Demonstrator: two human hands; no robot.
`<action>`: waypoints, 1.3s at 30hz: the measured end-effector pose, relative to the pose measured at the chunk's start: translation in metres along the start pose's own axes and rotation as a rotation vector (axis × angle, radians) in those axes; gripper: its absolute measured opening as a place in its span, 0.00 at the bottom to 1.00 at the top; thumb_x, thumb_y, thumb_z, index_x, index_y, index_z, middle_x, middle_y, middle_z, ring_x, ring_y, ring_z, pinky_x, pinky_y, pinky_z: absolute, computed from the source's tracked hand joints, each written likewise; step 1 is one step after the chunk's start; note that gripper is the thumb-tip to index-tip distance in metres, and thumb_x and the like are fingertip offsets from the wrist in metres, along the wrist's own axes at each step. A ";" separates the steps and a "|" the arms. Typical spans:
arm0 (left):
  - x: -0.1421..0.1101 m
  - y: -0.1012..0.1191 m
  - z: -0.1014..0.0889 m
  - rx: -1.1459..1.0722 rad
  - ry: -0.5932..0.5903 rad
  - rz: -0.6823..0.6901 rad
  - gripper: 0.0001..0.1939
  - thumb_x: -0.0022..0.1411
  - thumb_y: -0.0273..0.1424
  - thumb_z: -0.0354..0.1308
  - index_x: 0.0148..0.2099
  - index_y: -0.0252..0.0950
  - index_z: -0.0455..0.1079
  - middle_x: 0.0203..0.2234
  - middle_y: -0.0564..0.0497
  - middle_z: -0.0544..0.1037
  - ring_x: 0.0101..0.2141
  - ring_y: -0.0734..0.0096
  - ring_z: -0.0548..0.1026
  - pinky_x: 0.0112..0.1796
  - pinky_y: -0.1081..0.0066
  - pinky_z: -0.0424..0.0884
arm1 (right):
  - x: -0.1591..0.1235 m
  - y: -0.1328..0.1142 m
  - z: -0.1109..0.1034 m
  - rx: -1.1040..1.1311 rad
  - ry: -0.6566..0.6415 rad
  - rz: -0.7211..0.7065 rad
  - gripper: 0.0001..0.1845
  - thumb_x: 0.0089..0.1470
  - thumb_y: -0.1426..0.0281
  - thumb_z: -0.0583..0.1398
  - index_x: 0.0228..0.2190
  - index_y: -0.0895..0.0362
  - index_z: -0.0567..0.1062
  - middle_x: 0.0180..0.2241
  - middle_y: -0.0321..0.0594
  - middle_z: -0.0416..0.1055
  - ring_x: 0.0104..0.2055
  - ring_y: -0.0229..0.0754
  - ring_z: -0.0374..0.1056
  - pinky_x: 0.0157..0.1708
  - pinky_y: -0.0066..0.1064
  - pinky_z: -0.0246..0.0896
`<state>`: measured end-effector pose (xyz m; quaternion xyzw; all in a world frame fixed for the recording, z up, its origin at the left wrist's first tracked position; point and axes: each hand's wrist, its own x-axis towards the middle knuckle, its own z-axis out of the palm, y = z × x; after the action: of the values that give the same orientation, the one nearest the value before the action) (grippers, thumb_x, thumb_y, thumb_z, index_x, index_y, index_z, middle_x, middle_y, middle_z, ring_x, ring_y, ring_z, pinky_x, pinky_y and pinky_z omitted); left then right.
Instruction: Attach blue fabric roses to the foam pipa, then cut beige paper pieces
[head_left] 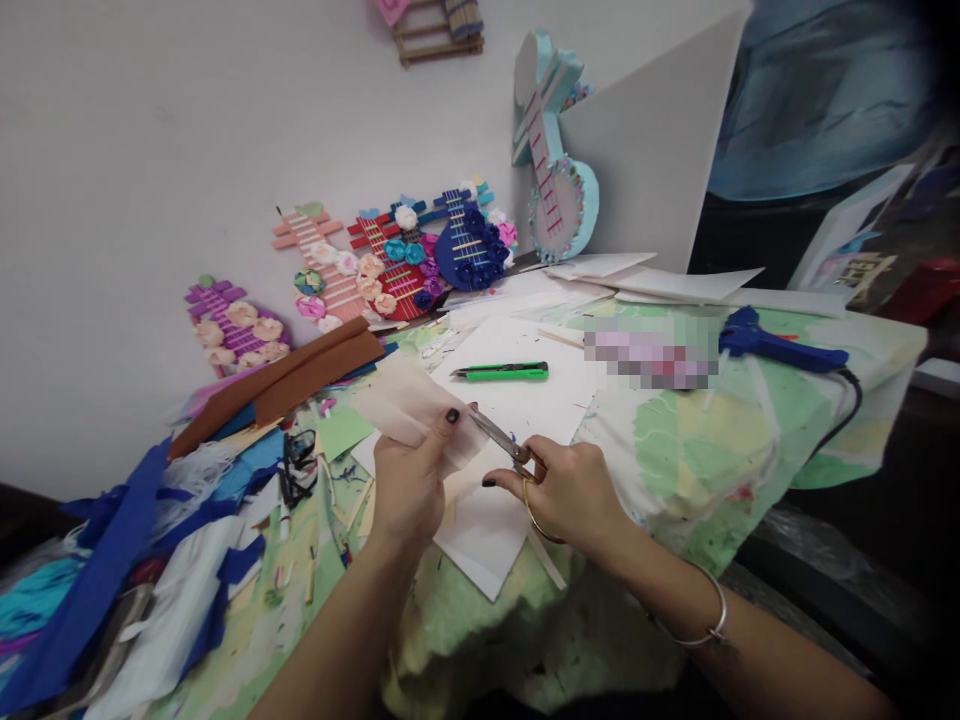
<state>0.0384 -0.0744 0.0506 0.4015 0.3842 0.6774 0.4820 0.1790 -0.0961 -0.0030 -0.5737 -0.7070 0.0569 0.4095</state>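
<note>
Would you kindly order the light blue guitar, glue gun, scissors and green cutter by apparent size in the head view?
Light blue guitar
Glue gun
Scissors, green cutter: too alike to rank; the right hand partly hides the scissors.

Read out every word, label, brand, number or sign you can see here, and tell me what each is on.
No text can be read anywhere.
Green cutter: no legible lettering.
Scissors: none legible.
Blue glue gun: none legible.
Pixelated patch beside it: blurred out, so any text there is unreadable.
</note>
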 end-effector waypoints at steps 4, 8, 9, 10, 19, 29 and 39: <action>0.000 -0.001 -0.001 0.007 -0.008 -0.010 0.17 0.41 0.29 0.72 0.36 0.31 0.76 0.31 0.45 0.81 0.35 0.64 0.79 0.43 0.65 0.72 | 0.000 0.000 0.000 -0.003 -0.003 0.009 0.24 0.46 0.49 0.63 0.26 0.59 0.76 0.18 0.37 0.72 0.21 0.41 0.69 0.23 0.29 0.50; 0.000 -0.001 -0.002 0.012 -0.032 -0.013 0.18 0.38 0.25 0.72 0.36 0.31 0.77 0.31 0.46 0.81 0.33 0.67 0.78 0.38 0.69 0.74 | 0.000 0.000 0.000 -0.009 -0.011 0.020 0.24 0.46 0.49 0.63 0.26 0.59 0.76 0.18 0.38 0.72 0.21 0.41 0.69 0.23 0.29 0.50; 0.000 -0.001 -0.002 0.014 -0.039 -0.013 0.18 0.38 0.24 0.72 0.36 0.31 0.77 0.31 0.47 0.81 0.33 0.67 0.78 0.38 0.70 0.74 | 0.000 0.000 0.000 -0.008 -0.007 0.018 0.24 0.46 0.49 0.63 0.26 0.59 0.76 0.18 0.38 0.72 0.21 0.41 0.69 0.23 0.29 0.50; 0.000 -0.001 -0.003 0.016 -0.044 -0.015 0.18 0.38 0.23 0.72 0.36 0.31 0.77 0.31 0.47 0.81 0.33 0.68 0.78 0.37 0.71 0.74 | 0.000 0.000 -0.001 -0.005 -0.002 0.015 0.23 0.46 0.49 0.63 0.26 0.59 0.76 0.18 0.37 0.72 0.21 0.41 0.69 0.23 0.29 0.50; 0.001 -0.001 -0.002 -0.003 -0.038 -0.003 0.18 0.39 0.21 0.72 0.37 0.31 0.77 0.31 0.46 0.81 0.32 0.69 0.78 0.35 0.73 0.74 | 0.000 0.001 0.001 0.004 0.023 -0.002 0.23 0.45 0.49 0.63 0.25 0.59 0.76 0.17 0.36 0.72 0.20 0.40 0.69 0.22 0.28 0.49; 0.001 0.000 0.000 -0.003 -0.036 -0.009 0.17 0.39 0.22 0.72 0.35 0.31 0.77 0.31 0.46 0.81 0.33 0.69 0.78 0.35 0.73 0.74 | -0.001 0.003 0.003 -0.002 0.029 -0.020 0.23 0.46 0.49 0.63 0.25 0.59 0.76 0.17 0.37 0.72 0.20 0.40 0.68 0.22 0.28 0.50; 0.001 -0.001 -0.001 0.009 -0.028 -0.014 0.19 0.39 0.22 0.72 0.37 0.30 0.77 0.31 0.46 0.81 0.31 0.69 0.78 0.33 0.74 0.74 | 0.000 0.003 0.004 -0.032 0.019 -0.014 0.23 0.45 0.50 0.64 0.25 0.60 0.76 0.18 0.39 0.73 0.21 0.43 0.71 0.23 0.29 0.50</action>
<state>0.0373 -0.0729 0.0491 0.4101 0.3833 0.6667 0.4903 0.1786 -0.0936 -0.0073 -0.5757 -0.7080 0.0369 0.4074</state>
